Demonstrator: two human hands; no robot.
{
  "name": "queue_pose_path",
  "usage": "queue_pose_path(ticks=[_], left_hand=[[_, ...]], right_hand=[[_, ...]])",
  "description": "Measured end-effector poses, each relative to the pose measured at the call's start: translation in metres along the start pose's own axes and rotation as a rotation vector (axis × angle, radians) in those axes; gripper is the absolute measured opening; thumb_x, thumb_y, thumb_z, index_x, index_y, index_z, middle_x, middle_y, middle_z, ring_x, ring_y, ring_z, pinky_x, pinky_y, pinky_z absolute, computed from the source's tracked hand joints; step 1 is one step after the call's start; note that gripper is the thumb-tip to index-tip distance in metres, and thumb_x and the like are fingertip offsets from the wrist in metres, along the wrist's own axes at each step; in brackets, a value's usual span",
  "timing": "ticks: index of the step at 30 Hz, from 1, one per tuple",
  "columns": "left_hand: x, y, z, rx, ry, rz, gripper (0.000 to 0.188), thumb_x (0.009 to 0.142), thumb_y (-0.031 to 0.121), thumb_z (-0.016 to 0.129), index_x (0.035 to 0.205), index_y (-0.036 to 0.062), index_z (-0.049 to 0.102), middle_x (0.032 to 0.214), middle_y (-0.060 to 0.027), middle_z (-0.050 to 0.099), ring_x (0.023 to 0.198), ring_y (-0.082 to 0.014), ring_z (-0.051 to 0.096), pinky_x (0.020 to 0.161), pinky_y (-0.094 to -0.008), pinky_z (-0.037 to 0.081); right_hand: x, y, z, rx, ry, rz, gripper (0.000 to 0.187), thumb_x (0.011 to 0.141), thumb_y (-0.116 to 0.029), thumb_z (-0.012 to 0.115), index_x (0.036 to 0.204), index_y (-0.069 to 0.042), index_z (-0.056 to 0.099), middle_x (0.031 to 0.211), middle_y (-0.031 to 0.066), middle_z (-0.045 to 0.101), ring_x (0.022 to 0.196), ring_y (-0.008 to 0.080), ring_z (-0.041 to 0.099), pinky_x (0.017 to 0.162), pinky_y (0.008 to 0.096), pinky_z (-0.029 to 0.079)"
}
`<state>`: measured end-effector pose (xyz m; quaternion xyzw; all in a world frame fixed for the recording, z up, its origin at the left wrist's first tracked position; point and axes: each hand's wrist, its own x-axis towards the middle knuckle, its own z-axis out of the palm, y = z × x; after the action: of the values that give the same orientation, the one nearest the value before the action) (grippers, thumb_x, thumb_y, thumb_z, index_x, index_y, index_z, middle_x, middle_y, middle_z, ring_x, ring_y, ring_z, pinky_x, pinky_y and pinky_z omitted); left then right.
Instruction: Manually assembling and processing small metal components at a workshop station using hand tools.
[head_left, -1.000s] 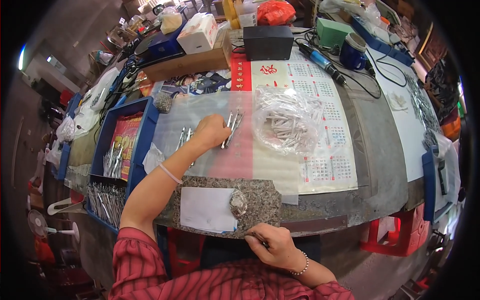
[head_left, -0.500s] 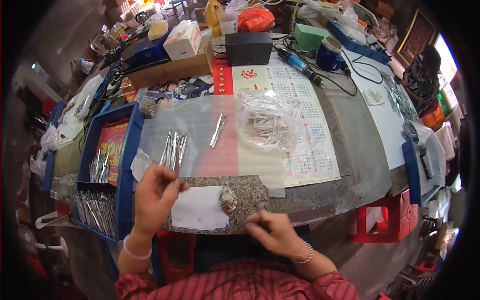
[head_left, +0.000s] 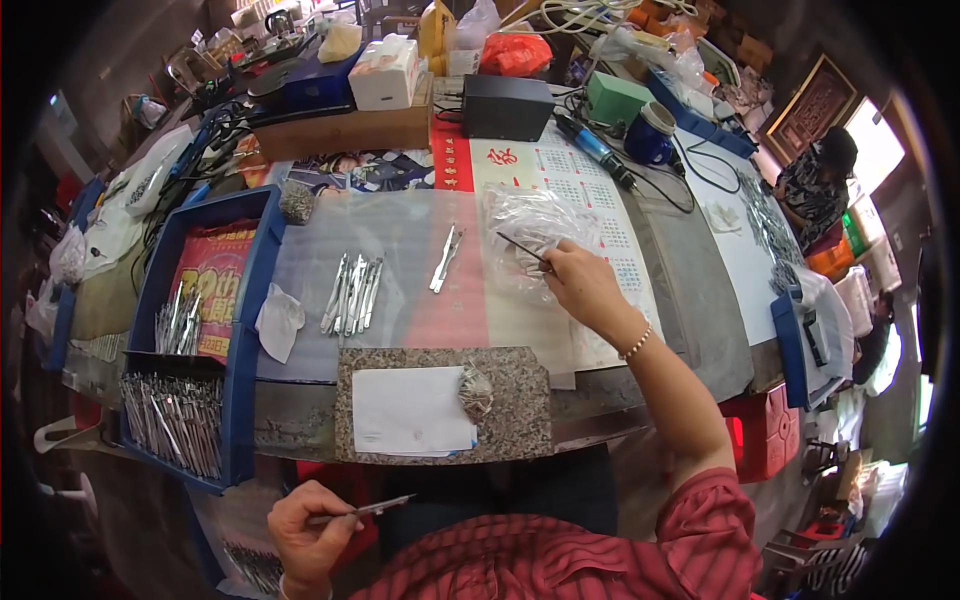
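Note:
My left hand [head_left: 312,525] is low, near my lap, pinching a slim silvery metal piece [head_left: 375,507] that points right. My right hand [head_left: 590,285] reaches over the clear plastic bag [head_left: 530,215], its fingers closed on a thin dark stick [head_left: 522,246]. Whether the stick is a tool or a part I cannot tell. Pale slender pieces lie in the bag, partly hidden by the plastic and my hand. Left of it lie a couple of slim metal pieces [head_left: 446,258] and a larger group of metal pieces [head_left: 352,293].
Before me is a speckled stone slab [head_left: 520,400] with white paper [head_left: 412,410] and a small wrapped bundle [head_left: 476,390]. A blue tray [head_left: 243,400] of metal pieces stands left. A black box [head_left: 507,108] and blue mug [head_left: 650,133] stand behind. Another person [head_left: 822,180] sits far right.
My right hand has moved from the slab's near right corner up to the plastic bag and now holds the dark stick. My left hand has dropped toward my lap, its metal piece now visible.

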<state>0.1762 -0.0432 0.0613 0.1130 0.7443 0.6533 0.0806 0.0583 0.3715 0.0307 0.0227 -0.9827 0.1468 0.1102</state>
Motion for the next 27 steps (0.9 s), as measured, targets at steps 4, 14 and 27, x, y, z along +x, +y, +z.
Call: queue_pose_path(ticks=[4,14,27], left_hand=[[-0.008,-0.008,-0.004,-0.078,0.018,-0.053,0.009,0.074,-0.007,0.060,0.079,-0.0015,0.055,0.076,-0.0091,0.056,0.059,-0.0120,0.056,0.056,-0.0223,0.048],[0.004,-0.007,0.002,-0.033,-0.100,0.050,0.007,0.074,-0.004,0.065,0.079,-0.0030,0.060,0.076,-0.0117,0.058,0.065,-0.0184,0.062,0.064,-0.0262,0.051],[0.007,-0.003,0.033,-0.155,-0.382,-0.003,0.018,0.075,-0.002,0.070,0.093,0.0004,0.071,0.089,-0.0088,0.058,0.074,-0.0136,0.057,0.063,-0.0226,0.044]], right_hand=[[0.015,0.000,0.005,-0.208,-0.116,0.010,0.010,0.080,-0.006,0.052,0.078,-0.001,0.060,0.090,0.0185,0.061,0.081,0.0368,0.062,0.073,0.0440,0.050],[0.033,0.003,0.026,-0.146,-0.152,-0.130,0.011,0.075,-0.011,0.061,0.078,-0.001,0.057,0.085,0.0166,0.059,0.084,0.0337,0.060,0.074,0.0444,0.048],[-0.055,-0.058,-0.067,0.734,0.083,0.239,0.020,0.080,-0.001,0.066,0.100,0.000,0.061,0.079,0.0025,0.061,0.060,0.0107,0.052,0.056,0.0256,0.042]])
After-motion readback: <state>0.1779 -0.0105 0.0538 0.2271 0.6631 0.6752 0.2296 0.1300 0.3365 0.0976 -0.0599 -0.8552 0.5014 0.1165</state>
